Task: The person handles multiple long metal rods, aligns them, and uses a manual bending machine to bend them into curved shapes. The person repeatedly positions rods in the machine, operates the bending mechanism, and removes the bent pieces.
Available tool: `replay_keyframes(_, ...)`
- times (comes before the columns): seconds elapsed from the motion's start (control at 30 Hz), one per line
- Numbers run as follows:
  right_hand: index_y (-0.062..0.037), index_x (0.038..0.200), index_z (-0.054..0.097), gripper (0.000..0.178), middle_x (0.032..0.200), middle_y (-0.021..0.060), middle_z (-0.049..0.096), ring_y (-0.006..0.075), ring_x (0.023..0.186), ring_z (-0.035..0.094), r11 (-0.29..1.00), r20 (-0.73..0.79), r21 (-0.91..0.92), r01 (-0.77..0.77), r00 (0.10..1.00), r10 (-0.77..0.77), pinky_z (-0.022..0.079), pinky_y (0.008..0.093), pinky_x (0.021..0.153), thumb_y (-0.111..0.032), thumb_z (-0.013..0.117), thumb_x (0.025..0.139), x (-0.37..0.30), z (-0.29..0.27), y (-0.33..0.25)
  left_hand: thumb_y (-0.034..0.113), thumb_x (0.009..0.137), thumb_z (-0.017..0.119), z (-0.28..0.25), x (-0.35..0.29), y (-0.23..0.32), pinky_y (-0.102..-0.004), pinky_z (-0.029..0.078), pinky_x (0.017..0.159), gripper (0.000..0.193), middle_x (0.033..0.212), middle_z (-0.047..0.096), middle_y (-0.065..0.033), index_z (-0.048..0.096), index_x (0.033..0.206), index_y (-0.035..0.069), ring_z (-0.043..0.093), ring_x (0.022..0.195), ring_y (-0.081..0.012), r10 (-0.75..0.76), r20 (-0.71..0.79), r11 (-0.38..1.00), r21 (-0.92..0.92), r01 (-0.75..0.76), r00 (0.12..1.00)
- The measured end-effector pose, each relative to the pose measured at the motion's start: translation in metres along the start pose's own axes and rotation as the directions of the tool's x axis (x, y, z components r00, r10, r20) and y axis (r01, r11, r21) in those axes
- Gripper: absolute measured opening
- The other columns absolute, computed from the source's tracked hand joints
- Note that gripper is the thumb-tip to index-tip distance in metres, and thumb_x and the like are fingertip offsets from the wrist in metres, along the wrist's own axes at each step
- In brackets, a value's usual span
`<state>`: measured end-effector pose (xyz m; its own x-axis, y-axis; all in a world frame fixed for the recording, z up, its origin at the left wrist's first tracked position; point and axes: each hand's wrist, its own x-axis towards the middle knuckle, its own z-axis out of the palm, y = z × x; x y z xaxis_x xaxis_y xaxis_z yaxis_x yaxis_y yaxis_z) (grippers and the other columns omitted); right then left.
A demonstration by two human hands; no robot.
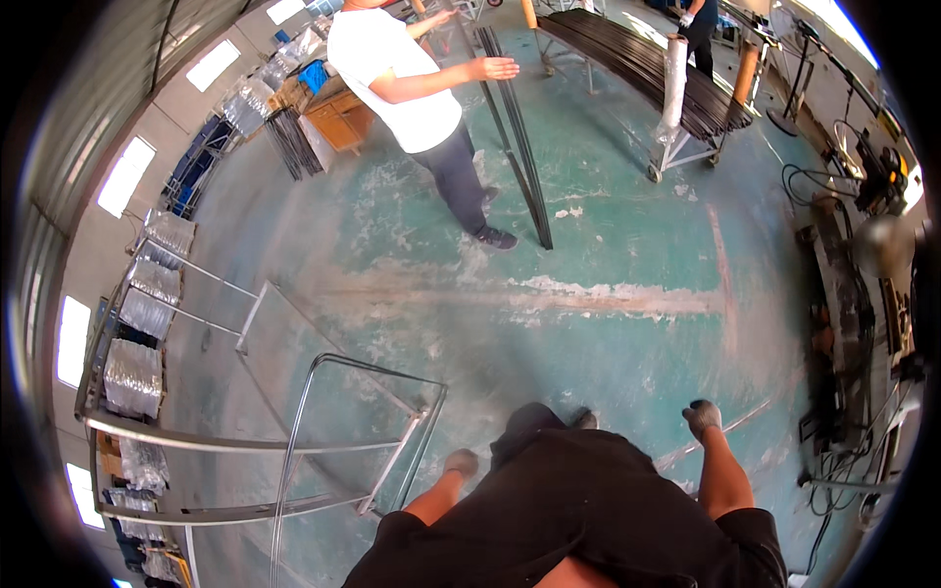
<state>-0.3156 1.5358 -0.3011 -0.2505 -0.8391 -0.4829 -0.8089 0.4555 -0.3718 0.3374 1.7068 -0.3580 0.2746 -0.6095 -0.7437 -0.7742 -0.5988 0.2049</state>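
Observation:
My left hand point(462, 462), in a greyish glove, hangs low beside my black clothing. Its fingers are too small and blurred to read, and I see no object in it. Close to its left, a thin dark tube frame with rounded corners point(365, 366) leans against a metal rack point(245, 443). On my other side, my right hand point(702, 416), gloved too, hangs with its thumb apart from the curled fingers and nothing in it. Ahead, a person in a white shirt point(397, 73) stands beside several long dark bars point(527, 171) that slant upright, one hand at them.
At the far right a wheeled cart point(676, 147) carries many dark bars and wrapped rolls; another person point(698, 34) stands behind it. Machinery and cables point(833, 323) line the right side. Wrapped stacks point(134, 377) stand along the left wall, with a wooden desk point(340, 120) farther off.

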Motion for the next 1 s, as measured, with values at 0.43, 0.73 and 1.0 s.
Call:
replay_keyframes(0.43,-0.0024,0.125,0.071,0.048,0.120,0.0191,0.075,0.0314,0.113,0.072,0.990,0.080,0.132,0.053,0.995,-0.064,0.055,0.0394,0.099,-0.028,0.078,0.086,0.216,-0.084,-0.272,0.021,0.084,0.070,-0.213,0.291,0.230,-0.0372,0.055,0.095,0.040,0.115,0.077,-0.0158,0.076,0.121,0.008,0.073,0.109,-0.0282,0.213,-0.192,0.962,-0.128,-0.239,0.958)
replay_keyframes(0.73,0.0010,0.122,0.072,0.049,0.116,0.0183,0.076,0.0275,0.109,0.073,0.960,0.039,0.232,0.159,0.984,-0.173,0.056,0.0369,0.098,-0.028,0.079,0.083,0.381,-0.084,-0.326,0.011,0.086,0.069,-0.427,0.387,0.420,-0.0306,0.056,0.075,0.042,0.098,0.075,-0.0103,0.069,0.124,-0.004,0.070,0.082,-0.0161,0.194,-0.479,0.762,-0.476,-0.440,0.856)
replay_keyframes(1.0,-0.0024,0.129,0.068,0.046,0.113,0.0182,0.076,0.0283,0.107,0.074,0.751,0.014,0.406,0.521,0.818,-0.575,0.056,0.0371,0.094,-0.027,0.073,0.090,0.514,-0.243,-0.577,0.018,0.088,0.070,-0.433,0.393,0.519,-0.0314,0.054,0.088,0.042,0.114,0.075,-0.0115,0.068,0.126,0.000,0.070,0.101,-0.0197,-0.151,-0.455,0.612,-0.740,-0.279,0.877)
